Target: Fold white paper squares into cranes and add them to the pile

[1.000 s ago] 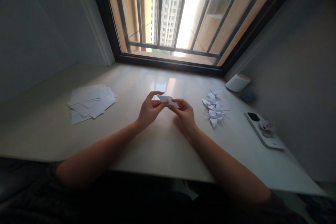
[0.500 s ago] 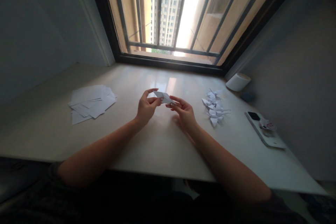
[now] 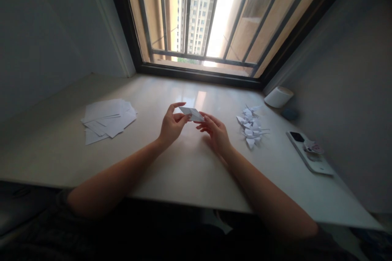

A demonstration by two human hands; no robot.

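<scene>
A folded piece of white paper (image 3: 192, 113), shaped like a narrow diamond, is held above the white table between both hands. My left hand (image 3: 172, 124) pinches its left part between thumb and fingers, with the index finger arched behind the upper edge. My right hand (image 3: 216, 129) grips the right tip between thumb and index finger; its other fingers curl loosely below. To the right of my hands lies a cluster of folded paper figures (image 3: 251, 126) with pointed ends. At the left, loose white paper sheets (image 3: 110, 117) overlap in a pile.
The white table (image 3: 183, 171) runs back to a barred window (image 3: 199, 74). On its right side are a white cylinder lying tilted (image 3: 278, 97), a dark round object (image 3: 289, 113) and a phone-like white slab (image 3: 318, 166) with a small crumpled item (image 3: 312, 147) on it.
My right thumb and fingers have shifted slightly toward the paper's right tip, and the lower fingers have loosened. The left hand keeps its pinch. The view has moved very slightly.
</scene>
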